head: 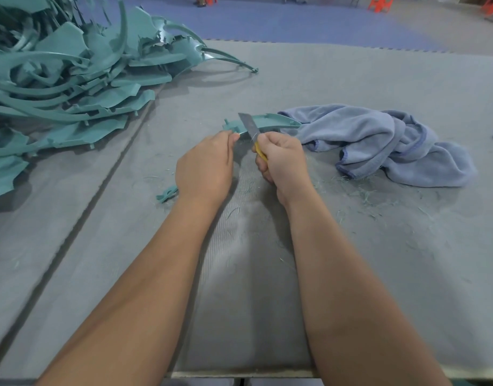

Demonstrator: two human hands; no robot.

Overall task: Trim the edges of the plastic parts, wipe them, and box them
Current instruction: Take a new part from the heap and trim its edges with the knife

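The teal plastic part (267,121), a thin curved strip with small tabs, sits at the middle of the grey counter (379,246), its far end touching the crumpled blue cloth (379,140). The left hand (205,165) curls round its near end, thumb and fingers pinching the strip; the right hand (281,160) is wrapped tight round the yellow handle of a utility knife (251,129), whose blade crosses the part's edge. The part looks light and springy rather than stiff, so it will likely flex under the blade; a hold close beside the cut, as here, should steady it. Its smooth moulded face may slip, and the tabs look easy to snap. Fine teal shavings (365,196) litter the counter, and a heap of untrimmed parts (72,79) lies well apart at the far left.
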